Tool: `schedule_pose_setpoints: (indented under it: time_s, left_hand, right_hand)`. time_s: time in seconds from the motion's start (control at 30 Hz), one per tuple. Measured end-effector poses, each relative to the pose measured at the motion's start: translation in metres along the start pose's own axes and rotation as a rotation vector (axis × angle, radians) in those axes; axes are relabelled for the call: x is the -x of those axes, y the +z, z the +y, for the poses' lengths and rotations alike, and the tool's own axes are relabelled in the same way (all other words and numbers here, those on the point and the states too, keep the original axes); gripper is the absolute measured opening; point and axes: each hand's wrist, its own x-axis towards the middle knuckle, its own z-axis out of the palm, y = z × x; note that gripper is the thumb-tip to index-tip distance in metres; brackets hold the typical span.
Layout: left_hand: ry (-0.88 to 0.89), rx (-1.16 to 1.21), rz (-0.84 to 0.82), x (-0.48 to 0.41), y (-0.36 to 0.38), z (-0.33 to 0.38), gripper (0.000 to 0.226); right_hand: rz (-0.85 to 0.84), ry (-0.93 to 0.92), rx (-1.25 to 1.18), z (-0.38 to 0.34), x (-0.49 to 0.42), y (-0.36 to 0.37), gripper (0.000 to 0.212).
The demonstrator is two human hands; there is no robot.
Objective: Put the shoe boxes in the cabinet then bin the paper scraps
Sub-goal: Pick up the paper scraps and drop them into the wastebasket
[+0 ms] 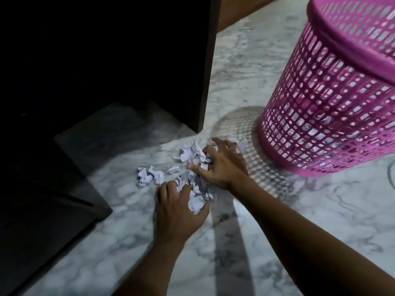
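Left hand (pixel 178 210) and right hand (pixel 225 167) curl fingers round the paper scraps (pixel 189 153) (white, crumpled); pink bin (pixel 331 103) at their two o'clock

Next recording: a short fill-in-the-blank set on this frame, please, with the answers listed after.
1. The mesh basket is ____ in colour.
2. The paper scraps lie on a ____-patterned floor.
3. The left hand and the right hand both grip scraps; the one nearer the basket is the ____ hand.

Missing words: pink; marble; right.
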Motion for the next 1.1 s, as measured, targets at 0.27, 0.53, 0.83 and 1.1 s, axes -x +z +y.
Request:
schedule_pose_setpoints:
  time_s: [0.27, 0.53, 0.83, 1.1]
  left_hand:
    - [-0.033, 0.001, 0.044, 0.004, 0.012, -0.001, 0.037]
    - [-0.084, 0.113, 0.03, -0.009, 0.013, -0.001, 0.022]
    - [-0.36, 0.29, 0.301, -0.055, -0.024, -0.009, 0.018]
    - [-0.527, 0.175, -0.016, -0.072, -0.011, -0.035, 0.035]
  right_hand:
    - [-0.053, -0.042, 0.04, -0.005, 0.008, 0.012, 0.058]
    - [-0.007, -0.018, -0.081, -0.003, 0.011, 0.019, 0.042]
    - [0.265, 0.186, -0.419, 0.011, 0.006, -0.031, 0.044]
    - [-0.008, 0.263, -0.011, 0.042, -0.048, -0.05, 0.083]
